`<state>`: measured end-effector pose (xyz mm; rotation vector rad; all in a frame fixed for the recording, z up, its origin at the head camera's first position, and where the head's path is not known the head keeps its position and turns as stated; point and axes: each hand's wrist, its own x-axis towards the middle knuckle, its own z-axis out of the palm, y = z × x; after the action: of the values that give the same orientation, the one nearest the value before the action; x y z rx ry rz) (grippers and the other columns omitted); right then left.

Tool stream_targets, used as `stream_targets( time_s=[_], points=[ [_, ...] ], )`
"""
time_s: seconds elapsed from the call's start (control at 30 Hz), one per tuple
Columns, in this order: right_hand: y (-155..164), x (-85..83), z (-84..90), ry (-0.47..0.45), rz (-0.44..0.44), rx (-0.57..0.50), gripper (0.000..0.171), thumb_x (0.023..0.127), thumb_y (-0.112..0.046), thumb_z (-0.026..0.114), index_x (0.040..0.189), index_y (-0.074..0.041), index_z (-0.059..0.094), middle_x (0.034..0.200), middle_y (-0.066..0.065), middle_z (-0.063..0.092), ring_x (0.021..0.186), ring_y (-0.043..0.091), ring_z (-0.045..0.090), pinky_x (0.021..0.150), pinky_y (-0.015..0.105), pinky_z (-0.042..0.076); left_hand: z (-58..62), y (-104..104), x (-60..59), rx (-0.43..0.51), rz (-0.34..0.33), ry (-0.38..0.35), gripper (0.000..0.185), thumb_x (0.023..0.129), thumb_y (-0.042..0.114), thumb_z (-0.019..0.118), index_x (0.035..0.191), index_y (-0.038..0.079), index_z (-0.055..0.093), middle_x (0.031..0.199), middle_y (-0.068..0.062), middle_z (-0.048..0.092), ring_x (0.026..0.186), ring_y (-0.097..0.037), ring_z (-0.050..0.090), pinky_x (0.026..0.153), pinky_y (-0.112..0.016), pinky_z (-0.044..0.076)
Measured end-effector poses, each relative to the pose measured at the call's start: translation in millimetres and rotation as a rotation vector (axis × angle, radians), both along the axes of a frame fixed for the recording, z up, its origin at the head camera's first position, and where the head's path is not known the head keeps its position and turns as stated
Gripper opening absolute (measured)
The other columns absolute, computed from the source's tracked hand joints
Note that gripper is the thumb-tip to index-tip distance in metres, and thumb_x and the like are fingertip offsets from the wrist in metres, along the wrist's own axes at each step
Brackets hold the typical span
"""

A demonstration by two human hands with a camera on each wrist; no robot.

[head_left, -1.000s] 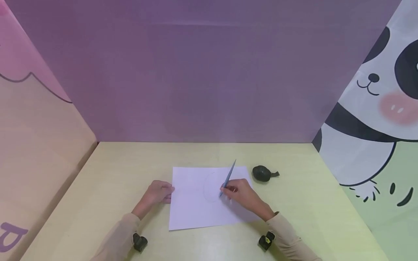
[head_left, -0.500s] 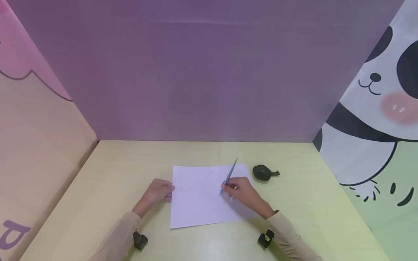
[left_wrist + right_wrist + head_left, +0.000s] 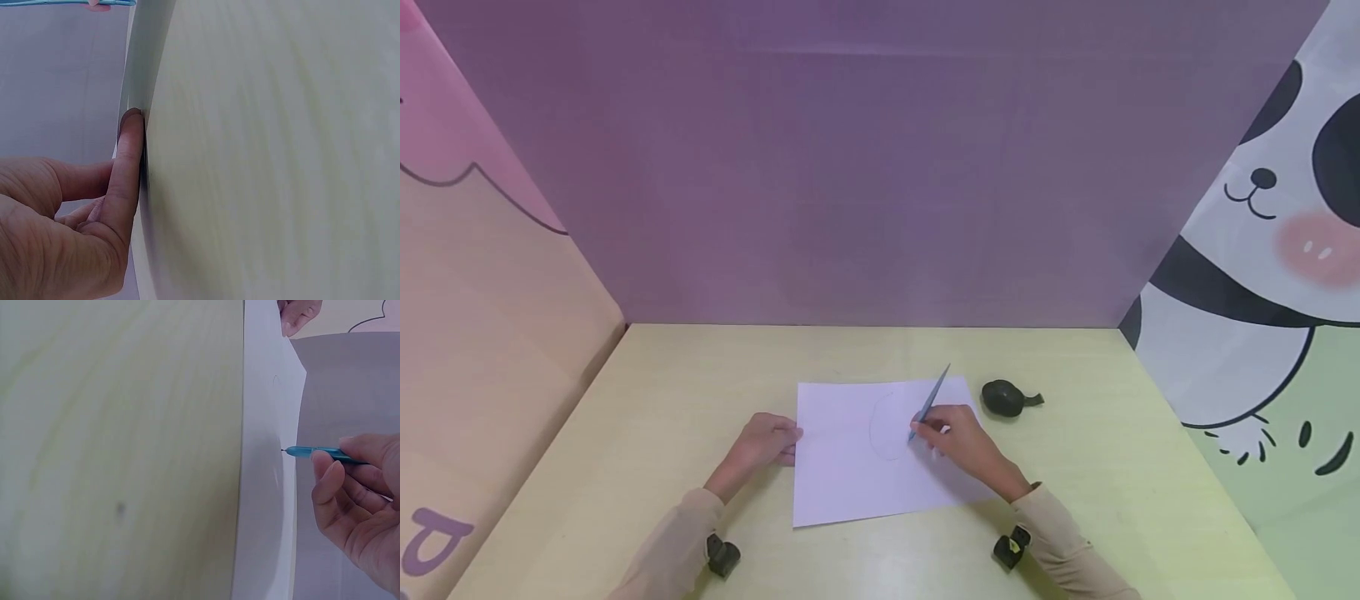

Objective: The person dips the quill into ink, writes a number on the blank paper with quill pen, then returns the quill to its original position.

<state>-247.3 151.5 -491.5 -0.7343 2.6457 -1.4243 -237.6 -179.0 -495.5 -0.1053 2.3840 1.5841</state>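
A white sheet of paper (image 3: pixel 850 467) lies on the pale yellow table (image 3: pixel 647 417), with a faint pencilled oval (image 3: pixel 880 425) on it. My right hand (image 3: pixel 958 442) pinches a blue pencil (image 3: pixel 931 400) whose tip touches the sheet beside the oval; in the right wrist view the pencil (image 3: pixel 315 451) meets the paper (image 3: pixel 265 487) and the right hand (image 3: pixel 356 494) curls round it. My left hand (image 3: pixel 763 442) rests at the sheet's left edge; in the left wrist view a straight finger (image 3: pixel 128 162) of my left hand (image 3: pixel 75 219) presses on the paper (image 3: pixel 140 75).
A dark green rounded object with a small tail (image 3: pixel 1006 397) lies on the table just right of the sheet. Purple back wall, a pink-and-tan panel on the left and a panda-print panel (image 3: pixel 1262 250) on the right close in the table.
The pencil and right hand have shifted slightly up and to the right on the sheet. The left hand has stayed at the paper's edge.
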Motion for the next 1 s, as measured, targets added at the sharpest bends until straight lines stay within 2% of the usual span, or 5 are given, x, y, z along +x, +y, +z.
stream_targets(
  time_s=[0.27, 0.53, 0.73, 1.0],
  points=[
    [-0.4, -2.0, -0.8, 0.002, -0.018, 0.003, 0.015, 0.100, -0.008, 0.068, 0.104, 0.004, 0.077, 0.073, 0.010, 0.069, 0.057, 0.010, 0.059, 0.046, 0.021, 0.052, 0.5, -0.2, 0.8, -0.006, -0.002, 0.003, 0.031, 0.102, -0.002, 0.059, 0.124, -0.024, 0.059, 0.093, -0.022, 0.069, 0.081, -0.021, 0.072, 0.075, -0.036, 0.068],
    [-2.4, -2.9, 2.2, -0.020, -0.030, 0.007, 0.016, 0.101, -0.007, 0.068, 0.107, 0.004, 0.077, 0.069, 0.010, 0.066, 0.047, 0.011, 0.055, 0.043, 0.017, 0.041, 1.8, -0.3, 1.1, 0.008, -0.004, 0.007, 0.031, 0.102, -0.002, 0.059, 0.122, -0.025, 0.058, 0.093, -0.025, 0.070, 0.081, -0.024, 0.073, 0.075, -0.037, 0.068],
    [-2.5, -4.2, 2.4, -0.014, -0.026, 0.004, 0.017, 0.101, -0.006, 0.067, 0.110, 0.005, 0.076, 0.070, 0.011, 0.066, 0.046, 0.011, 0.055, 0.042, 0.017, 0.040, 0.6, -0.2, 1.1, 0.003, 0.000, 0.008, 0.030, 0.102, -0.002, 0.059, 0.123, -0.024, 0.059, 0.093, -0.022, 0.069, 0.082, -0.020, 0.071, 0.075, -0.036, 0.068],
    [-2.7, -7.4, 0.3, -0.007, -0.022, 0.006, 0.018, 0.101, -0.007, 0.067, 0.111, 0.005, 0.076, 0.070, 0.011, 0.066, 0.045, 0.010, 0.054, 0.042, 0.018, 0.040, 0.7, -0.4, 1.2, 0.003, -0.002, 0.009, 0.031, 0.101, -0.002, 0.059, 0.124, -0.024, 0.059, 0.094, -0.023, 0.070, 0.084, -0.025, 0.074, 0.076, -0.038, 0.068]
  ],
)
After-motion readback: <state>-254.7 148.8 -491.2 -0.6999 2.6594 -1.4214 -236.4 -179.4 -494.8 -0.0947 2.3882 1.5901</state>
